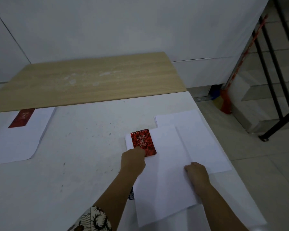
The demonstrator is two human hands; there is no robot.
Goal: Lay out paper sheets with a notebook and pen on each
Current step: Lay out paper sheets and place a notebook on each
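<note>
On the far left of the white bench (pixel 83 147) we see 1 sheet of paper (pixel 18 144) with a dark red notebook (pixel 22 117) on its far end, partly tucked under the edge of a wooden board (pixel 93 80). We see no pen there.

Moving right, our left hand (pixel 133 161) reaches forward with its fingers curled at the near edge of a second red spiral notebook (pixel 143 142). The fingertips are hidden behind the knuckles, so we judge it is pinching or nudging the notebook rather than gripping it firmly. This notebook lies at the far left corner of a near sheet (pixel 163 184), and looks small, light and fairly stiff, best taken by its 2 long edges or slid flat. A dark object (pixel 131 194) peeks out beside the left forearm at that sheet's left edge; we cannot tell if it is a pen.

Further right, our right hand (pixel 196 172) rests knuckles up on the paper, fingers curled under and touching the sheet; whether the grip pinches an edge we cannot tell. Beyond it lie more loose sheets (pixel 203 147) and a small stack (pixel 177 118). The paper is thin, floppy and slippery on the smooth bench, so we would press it flat and drag, or lift by 1 corner.
</note>
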